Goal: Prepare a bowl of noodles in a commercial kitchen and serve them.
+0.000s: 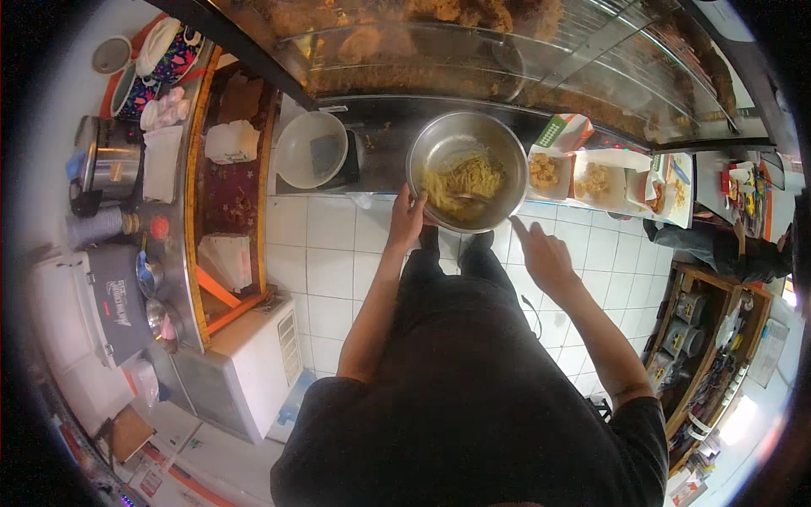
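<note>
A round steel mixing bowl (427, 148) sits in front of me, reaching over the near edge of the dark counter. Inside lies a tangle of yellow-green noodles (469, 179), with a shiny spoon-like piece (475, 197) partly buried in it. My left hand (407, 221) grips the bowl's near-left rim, thumb up along the side. Just off the near-right rim is my right hand (545, 255), one finger stretched toward the bowl and others partly curled. Nothing shows in it. Whether that fingertip touches the rim is hard to tell.
Left of the bowl, a translucent white tub (291, 150) stands on the counter. Open paper boxes of fried pieces (596, 182) line up on the right. A glass display case (405, 51) overhangs the far side. A wooden shelf (676, 355) and another person (718, 245) are at right.
</note>
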{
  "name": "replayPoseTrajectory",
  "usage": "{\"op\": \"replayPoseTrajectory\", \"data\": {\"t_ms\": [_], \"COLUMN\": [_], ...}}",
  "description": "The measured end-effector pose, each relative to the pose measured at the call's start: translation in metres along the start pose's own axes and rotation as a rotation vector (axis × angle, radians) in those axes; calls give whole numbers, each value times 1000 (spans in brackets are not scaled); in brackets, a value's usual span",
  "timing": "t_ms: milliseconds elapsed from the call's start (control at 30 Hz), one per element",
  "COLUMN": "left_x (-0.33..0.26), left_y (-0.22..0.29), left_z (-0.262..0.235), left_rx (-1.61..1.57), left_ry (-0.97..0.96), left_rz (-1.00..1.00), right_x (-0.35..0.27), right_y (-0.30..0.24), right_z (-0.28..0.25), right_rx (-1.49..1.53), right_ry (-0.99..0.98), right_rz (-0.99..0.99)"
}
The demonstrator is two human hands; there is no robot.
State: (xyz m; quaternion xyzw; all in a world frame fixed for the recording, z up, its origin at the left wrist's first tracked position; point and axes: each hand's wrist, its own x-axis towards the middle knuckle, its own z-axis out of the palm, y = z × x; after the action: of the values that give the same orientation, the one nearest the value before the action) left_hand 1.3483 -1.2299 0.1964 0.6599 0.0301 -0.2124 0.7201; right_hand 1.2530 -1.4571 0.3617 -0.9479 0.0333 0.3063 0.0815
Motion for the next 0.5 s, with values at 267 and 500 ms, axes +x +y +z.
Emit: {"op": "replayPoseTrajectory", "data": {"t_ms": [267,500], "left_x": [-14,-16], "left_y": [-4,-28], "left_z": [6,10], "left_rx": [-207,-206], "left_ry": [-88,-62], "left_rz": [-115,-156], "right_x": [34,46], "right_y": [-2,6], "right_z": [43,36], "right_rx": [-20,159], "right_ry": [161,349], "right_rz": [-5,-144]}}
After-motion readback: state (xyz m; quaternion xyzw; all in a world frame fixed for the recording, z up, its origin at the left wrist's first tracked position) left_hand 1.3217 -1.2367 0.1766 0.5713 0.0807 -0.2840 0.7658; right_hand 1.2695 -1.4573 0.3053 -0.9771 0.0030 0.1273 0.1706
